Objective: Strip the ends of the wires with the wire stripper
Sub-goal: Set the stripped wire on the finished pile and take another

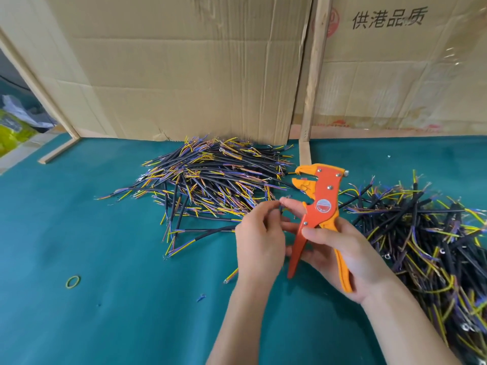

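Two wire piles on teal mat, cardboard wall behind, right hand gripping wire stripper, left hand pinching wire.

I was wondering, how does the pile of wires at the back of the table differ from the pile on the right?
The back pile lies whole in view against the cardboard wall; the right pile runs out of frame at the right edge. The back pile sits beyond the left hand; the right pile lies beside the right hand, which grips the wire stripper. Both hold black-sheathed wires with yellow and blue cores, on the green table.
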A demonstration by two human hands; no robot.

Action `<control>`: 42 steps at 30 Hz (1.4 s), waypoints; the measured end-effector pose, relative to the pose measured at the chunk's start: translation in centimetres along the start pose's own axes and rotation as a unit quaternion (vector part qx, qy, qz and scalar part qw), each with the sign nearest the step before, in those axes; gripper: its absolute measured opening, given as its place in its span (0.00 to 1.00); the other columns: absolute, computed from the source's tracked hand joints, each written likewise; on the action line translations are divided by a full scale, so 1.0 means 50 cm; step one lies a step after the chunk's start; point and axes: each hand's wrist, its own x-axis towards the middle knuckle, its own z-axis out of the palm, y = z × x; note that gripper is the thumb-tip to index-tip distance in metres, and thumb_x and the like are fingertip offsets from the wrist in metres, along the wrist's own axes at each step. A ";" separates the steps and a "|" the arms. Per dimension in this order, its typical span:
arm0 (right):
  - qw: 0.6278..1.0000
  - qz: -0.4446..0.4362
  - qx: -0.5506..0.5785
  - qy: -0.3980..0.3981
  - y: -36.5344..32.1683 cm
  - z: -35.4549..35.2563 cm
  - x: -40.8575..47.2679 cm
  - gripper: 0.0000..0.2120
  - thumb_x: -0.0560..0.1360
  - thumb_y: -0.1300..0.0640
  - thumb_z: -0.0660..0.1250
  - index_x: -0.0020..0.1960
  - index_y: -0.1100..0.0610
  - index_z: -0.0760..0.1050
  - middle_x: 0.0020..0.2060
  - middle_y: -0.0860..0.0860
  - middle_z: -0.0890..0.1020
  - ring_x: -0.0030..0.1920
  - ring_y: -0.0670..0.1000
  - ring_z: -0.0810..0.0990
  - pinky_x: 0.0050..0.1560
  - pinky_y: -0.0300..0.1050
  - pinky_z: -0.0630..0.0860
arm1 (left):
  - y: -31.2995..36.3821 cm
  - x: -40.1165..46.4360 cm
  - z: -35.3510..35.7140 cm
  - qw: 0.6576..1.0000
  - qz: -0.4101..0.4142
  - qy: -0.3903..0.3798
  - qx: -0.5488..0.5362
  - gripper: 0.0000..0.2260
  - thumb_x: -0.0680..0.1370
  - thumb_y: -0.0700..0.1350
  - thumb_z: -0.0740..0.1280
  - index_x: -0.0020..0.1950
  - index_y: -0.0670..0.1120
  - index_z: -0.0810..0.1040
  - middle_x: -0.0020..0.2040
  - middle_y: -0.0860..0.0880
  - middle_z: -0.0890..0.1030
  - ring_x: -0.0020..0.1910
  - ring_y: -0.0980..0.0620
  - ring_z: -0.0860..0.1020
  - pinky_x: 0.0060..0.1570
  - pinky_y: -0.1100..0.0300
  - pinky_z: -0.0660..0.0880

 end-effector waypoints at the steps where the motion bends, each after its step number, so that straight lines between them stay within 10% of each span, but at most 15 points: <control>1: 1.000 -0.002 0.000 0.008 -0.006 -0.005 -0.001 0.25 0.72 0.64 0.68 0.70 0.62 0.77 0.67 0.60 0.79 0.56 0.58 0.83 0.52 0.58 0.81 | -0.007 0.012 0.002 0.999 -0.002 -0.021 -0.034 0.08 0.82 0.44 0.65 0.50 0.50 0.85 0.38 0.51 0.84 0.36 0.51 0.79 0.41 0.49 0.78; 10: 0.999 0.015 -0.034 0.036 0.006 0.000 0.006 0.28 0.70 0.65 0.71 0.69 0.53 0.79 0.44 0.61 0.76 0.45 0.61 0.82 0.48 0.53 0.81 | -0.051 0.053 0.024 0.988 -0.038 0.026 -0.145 0.09 0.79 0.47 0.71 0.39 0.49 0.85 0.32 0.46 0.80 0.30 0.54 0.72 0.32 0.59 0.70; 21: 0.996 0.033 -0.043 0.075 0.007 -0.002 0.007 0.25 0.67 0.65 0.75 0.65 0.58 0.81 0.61 0.68 0.77 0.46 0.62 0.83 0.49 0.58 0.81 | -0.057 0.057 0.022 0.992 -0.013 0.033 -0.123 0.09 0.79 0.47 0.71 0.40 0.53 0.87 0.26 0.54 0.67 0.28 0.53 0.61 0.28 0.61 0.59; 28: 0.997 0.043 -0.003 0.071 0.008 0.012 0.008 0.23 0.67 0.66 0.74 0.62 0.60 0.82 0.44 0.63 0.78 0.44 0.63 0.81 0.46 0.56 0.81 | -0.043 0.050 0.028 0.985 -0.033 -0.017 -0.166 0.10 0.81 0.45 0.68 0.42 0.48 0.86 0.39 0.48 0.86 0.23 0.55 0.73 0.32 0.60 0.68; 35: 0.997 0.042 0.036 0.045 0.005 0.022 0.006 0.24 0.69 0.66 0.71 0.66 0.63 0.79 0.61 0.71 0.77 0.42 0.63 0.80 0.46 0.59 0.81 | -0.032 0.045 0.022 0.968 -0.032 -0.028 -0.248 0.07 0.82 0.41 0.67 0.46 0.44 0.82 0.42 0.46 0.86 0.34 0.52 0.80 0.26 0.62 0.71; 42: 0.997 0.022 0.061 0.043 -0.001 0.008 0.004 0.28 0.67 0.61 0.74 0.67 0.61 0.79 0.54 0.65 0.81 0.43 0.61 0.82 0.49 0.59 0.81 | -0.030 0.054 0.007 0.977 0.088 0.040 -0.190 0.07 0.82 0.40 0.66 0.47 0.45 0.82 0.41 0.50 0.85 0.41 0.53 0.81 0.40 0.62 0.75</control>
